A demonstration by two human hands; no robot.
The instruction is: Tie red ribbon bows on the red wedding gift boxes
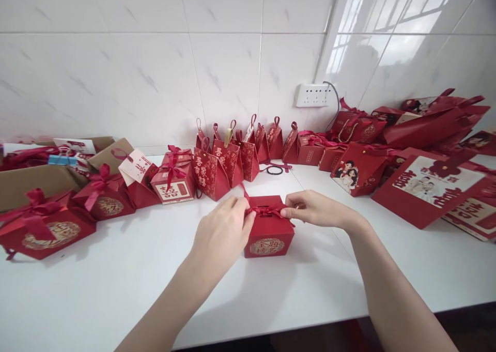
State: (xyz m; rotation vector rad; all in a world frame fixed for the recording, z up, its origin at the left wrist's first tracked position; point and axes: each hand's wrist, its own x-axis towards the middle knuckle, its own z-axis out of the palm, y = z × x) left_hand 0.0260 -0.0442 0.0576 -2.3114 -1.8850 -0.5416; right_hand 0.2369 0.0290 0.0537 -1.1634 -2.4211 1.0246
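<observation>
A red gift box (268, 247) with a gold round emblem stands upright on the white table, between my two hands. Across its top runs a red ribbon (267, 210), knotted or looped near the slots in the lid. At the box's left edge, my left hand (229, 223) is closed, thumb and fingers pinching one side of the ribbon. My right hand (315, 208) comes in from the right, its thumb and forefinger pinched on the other side of the ribbon. The fingertips of both hands are partly hidden.
Several red triangular boxes (211, 171) line the wall behind. Ribboned boxes (46, 228) and a cardboard carton (23, 184) stand at left. More red boxes (360, 168) and bags (430, 127) pile up at right. A black ring (274, 170) lies behind the box; a power strip (313, 95) is on the wall.
</observation>
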